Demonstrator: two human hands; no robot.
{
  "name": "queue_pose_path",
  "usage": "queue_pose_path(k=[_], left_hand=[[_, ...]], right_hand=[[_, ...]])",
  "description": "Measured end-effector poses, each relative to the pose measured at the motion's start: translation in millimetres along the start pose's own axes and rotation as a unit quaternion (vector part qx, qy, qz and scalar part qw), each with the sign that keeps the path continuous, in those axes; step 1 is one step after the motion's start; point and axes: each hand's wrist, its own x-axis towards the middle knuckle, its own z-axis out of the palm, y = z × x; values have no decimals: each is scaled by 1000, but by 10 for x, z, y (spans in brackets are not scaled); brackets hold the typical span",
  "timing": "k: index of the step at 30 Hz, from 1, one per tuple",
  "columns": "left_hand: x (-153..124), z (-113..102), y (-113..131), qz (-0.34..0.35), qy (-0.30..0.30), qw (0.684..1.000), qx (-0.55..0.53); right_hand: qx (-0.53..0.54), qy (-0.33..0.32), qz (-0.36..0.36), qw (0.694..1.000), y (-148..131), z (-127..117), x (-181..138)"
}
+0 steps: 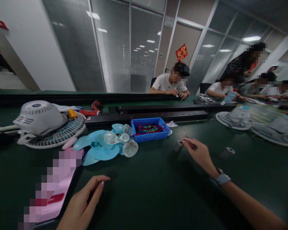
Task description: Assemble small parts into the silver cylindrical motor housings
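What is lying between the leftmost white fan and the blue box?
In the head view, light-blue and clear fan blades lie between the fan and box; a black bar runs behind.

The first small grey cylinder is right of the centre of the frame. It has a plain side and a round upper end with a lighter ring. The fingertips of the right hand are at its upper rim; whether they pinch it is not clear. The second small grey cylinder lies farther to the right, well apart from the first, on the dark green surface. It is similar in shape, its round end turned upward. In the lower left, the left hand is near a glossy pink panel, which is placed slanting.
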Motion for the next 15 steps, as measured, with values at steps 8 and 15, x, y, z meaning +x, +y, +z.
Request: queue_pose_path(k=[8, 15], left_hand=[[6, 8, -53, -9, -16, 1000, 5], [4, -9, -54, 5, -7, 1000, 21]], right_hand=[[-61, 13, -25, 998, -136, -71, -34], [24, 13, -3, 1000, -3, 132, -111]])
